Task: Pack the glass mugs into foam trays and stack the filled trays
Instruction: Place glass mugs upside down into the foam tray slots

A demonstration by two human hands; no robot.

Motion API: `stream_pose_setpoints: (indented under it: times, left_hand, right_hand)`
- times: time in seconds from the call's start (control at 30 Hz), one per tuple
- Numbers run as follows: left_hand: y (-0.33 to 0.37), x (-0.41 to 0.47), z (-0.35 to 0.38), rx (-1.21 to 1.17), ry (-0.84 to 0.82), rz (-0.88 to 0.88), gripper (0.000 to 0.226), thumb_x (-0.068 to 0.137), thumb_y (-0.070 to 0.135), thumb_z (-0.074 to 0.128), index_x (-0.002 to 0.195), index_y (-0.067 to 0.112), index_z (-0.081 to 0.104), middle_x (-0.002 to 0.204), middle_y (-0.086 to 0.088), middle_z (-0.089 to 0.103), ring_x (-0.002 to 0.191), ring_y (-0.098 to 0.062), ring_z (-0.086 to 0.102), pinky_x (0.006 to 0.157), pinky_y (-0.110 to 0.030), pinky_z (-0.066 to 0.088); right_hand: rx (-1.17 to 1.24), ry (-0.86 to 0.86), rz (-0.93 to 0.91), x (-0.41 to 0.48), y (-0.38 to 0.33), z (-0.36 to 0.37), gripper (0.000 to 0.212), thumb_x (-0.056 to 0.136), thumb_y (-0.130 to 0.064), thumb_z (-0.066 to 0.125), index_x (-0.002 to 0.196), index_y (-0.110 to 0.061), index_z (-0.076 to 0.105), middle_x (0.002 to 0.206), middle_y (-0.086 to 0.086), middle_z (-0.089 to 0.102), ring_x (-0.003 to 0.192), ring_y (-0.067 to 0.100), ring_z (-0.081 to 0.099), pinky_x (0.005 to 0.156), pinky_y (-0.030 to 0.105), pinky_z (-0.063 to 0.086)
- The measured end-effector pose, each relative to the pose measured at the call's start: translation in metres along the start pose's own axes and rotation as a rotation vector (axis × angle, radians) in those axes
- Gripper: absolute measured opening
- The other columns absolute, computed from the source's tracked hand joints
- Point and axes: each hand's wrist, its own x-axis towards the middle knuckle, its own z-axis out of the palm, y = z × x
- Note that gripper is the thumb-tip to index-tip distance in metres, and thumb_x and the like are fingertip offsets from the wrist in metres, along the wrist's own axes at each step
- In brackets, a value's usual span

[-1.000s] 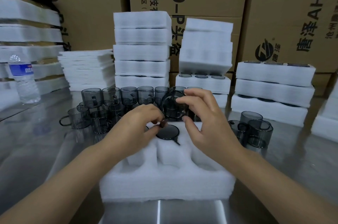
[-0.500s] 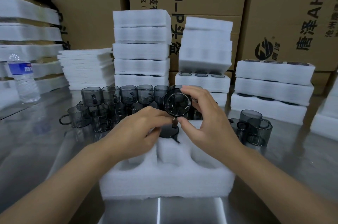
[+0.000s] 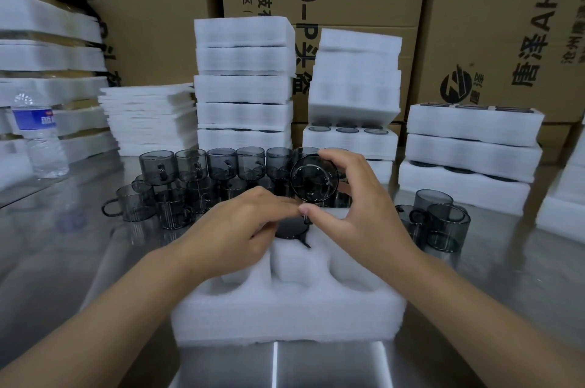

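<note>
Tray (image 3: 285,318) sat nearest on the tabletop (image 3: 63,261), with one packed mug (image 3: 289,231) in its back-middle pocket. Left grip (image 3: 234,235) lay over that, fingertips by the handle. Couldn't tell if it pinched anything. Right grip (image 3: 357,213) was curled round the mug (image 3: 313,178), which in the last second had risen and turned mouth-toward-us, probably lining up for a pocket. Loose mugs (image 3: 190,166) waited behind.

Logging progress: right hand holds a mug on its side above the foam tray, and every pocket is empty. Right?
Not every pocket: the head view shows one mug seated in the back row of the foam tray. The right hand does hold a second mug on its side above it.
</note>
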Motion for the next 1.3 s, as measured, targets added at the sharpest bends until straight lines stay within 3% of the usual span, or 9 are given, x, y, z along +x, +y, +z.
stream_pose_setpoints:
  times: [0.23,0.33,0.43,0.57,0.63,0.7,0.93,1.13,1.3]
  left_hand:
    - [-0.002,0.001,0.002,0.001,0.003,-0.02,0.051,0.083,0.008,0.04,0.122,0.034,0.06,0.104,0.053,0.041,0.101,-0.002,0.047,0.081,-0.041,0.051]
    - [-0.004,0.0,0.002,-0.022,0.014,-0.057,0.062,0.088,0.002,0.048,0.128,0.05,0.05,0.109,0.05,0.04,0.102,0.01,0.045,0.088,-0.027,0.047]
    - [-0.004,-0.001,0.002,-0.049,0.01,-0.098,0.07,0.09,0.002,0.051,0.122,0.063,0.037,0.121,0.045,0.039,0.105,0.02,0.043,0.091,-0.014,0.04]
    - [-0.005,0.003,0.003,-0.095,-0.024,-0.148,0.053,0.091,0.002,0.05,0.123,0.044,0.057,0.116,0.042,0.047,0.109,0.012,0.05,0.095,-0.021,0.044]
    - [-0.006,0.003,0.003,-0.097,-0.031,-0.168,0.048,0.092,0.004,0.05,0.122,0.04,0.06,0.111,0.042,0.049,0.108,0.008,0.052,0.093,-0.024,0.045]
    - [-0.006,0.001,0.003,-0.097,-0.033,-0.173,0.047,0.093,0.006,0.05,0.121,0.042,0.059,0.109,0.041,0.05,0.106,0.007,0.052,0.092,-0.023,0.045]
    - [-0.006,0.001,0.003,-0.115,-0.045,-0.194,0.045,0.093,0.006,0.05,0.119,0.042,0.06,0.111,0.038,0.053,0.098,0.001,0.057,0.085,-0.027,0.048]
    - [-0.008,0.001,0.004,-0.101,-0.038,-0.219,0.047,0.093,0.011,0.052,0.123,0.047,0.055,0.113,0.036,0.054,0.092,0.011,0.052,0.073,-0.007,0.036]
    - [-0.008,0.001,0.004,-0.098,-0.042,-0.228,0.045,0.093,0.011,0.053,0.123,0.045,0.056,0.107,0.036,0.054,0.087,0.014,0.051,0.069,-0.005,0.035]
  right_hand:
    - [0.051,0.038,0.045,0.001,0.001,0.002,0.06,0.078,-0.024,0.076,0.126,-0.035,0.042,0.118,-0.027,0.046,0.114,-0.013,0.042,0.097,0.007,0.034]
    - [0.23,0.093,0.219,0.001,0.006,0.002,0.053,0.08,-0.026,0.073,0.121,-0.04,0.043,0.117,-0.028,0.049,0.11,-0.015,0.046,0.09,0.007,0.04]
    - [0.45,0.149,0.372,0.003,0.015,0.0,0.047,0.083,-0.014,0.067,0.12,-0.035,0.046,0.113,-0.018,0.052,0.091,-0.016,0.053,0.068,0.006,0.046]
    - [0.56,0.152,0.496,0.003,0.022,0.0,0.046,0.083,-0.011,0.061,0.121,-0.033,0.047,0.113,-0.007,0.056,0.093,0.007,0.059,0.058,0.009,0.046]
    - [0.558,0.122,0.523,0.004,0.022,0.0,0.051,0.078,-0.019,0.062,0.124,-0.033,0.046,0.112,-0.007,0.057,0.088,0.006,0.059,0.055,0.009,0.046]
    - [0.551,0.081,0.531,0.005,0.02,-0.001,0.058,0.07,-0.025,0.059,0.126,-0.035,0.045,0.111,-0.008,0.057,0.08,-0.002,0.057,0.055,0.009,0.044]
    - [0.536,-0.02,0.498,0.003,0.02,-0.003,0.057,0.067,-0.027,0.05,0.122,-0.042,0.045,0.109,-0.007,0.056,0.08,0.003,0.051,0.058,0.009,0.042]
    - [0.549,-0.084,0.464,0.002,0.021,-0.003,0.055,0.066,-0.024,0.049,0.119,-0.04,0.049,0.106,-0.002,0.055,0.076,0.002,0.05,0.061,0.009,0.042]
    - [0.515,-0.16,0.471,0.002,0.018,-0.005,0.054,0.066,-0.024,0.047,0.118,-0.038,0.05,0.108,0.001,0.054,0.065,-0.007,0.051,0.062,0.006,0.042]
